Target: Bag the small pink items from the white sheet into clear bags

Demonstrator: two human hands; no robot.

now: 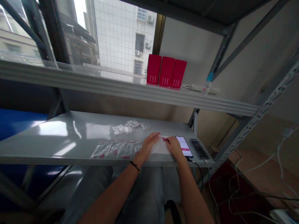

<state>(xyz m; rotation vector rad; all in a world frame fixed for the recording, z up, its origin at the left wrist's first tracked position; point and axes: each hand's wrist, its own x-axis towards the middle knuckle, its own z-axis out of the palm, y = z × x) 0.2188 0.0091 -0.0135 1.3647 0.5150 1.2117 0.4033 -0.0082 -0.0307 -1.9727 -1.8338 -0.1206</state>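
Note:
My left hand point(150, 142) is closed in a pinch over a whitish sheet or bag point(161, 148) on the shelf. What sits between its fingertips is too small to make out. Facing it, my right hand point(173, 145) has its fingers curled together at some small pinkish-red pieces point(164, 139). To the left, along the front edge, lies a row of clear plastic bags point(119, 148) with a few such pieces inside. Farther back are crumpled clear plastic bags point(128, 127) and a single small bag point(146, 125), with no red pieces visible in them.
A lit phone point(184, 146) lies right beside my right hand, with a blurred dark object point(199, 149) past it. Cables point(200, 174) hang off the front edge. Red boxes point(166, 71) stand on the upper shelf point(116, 88). A metal upright point(249, 124) rises at the right.

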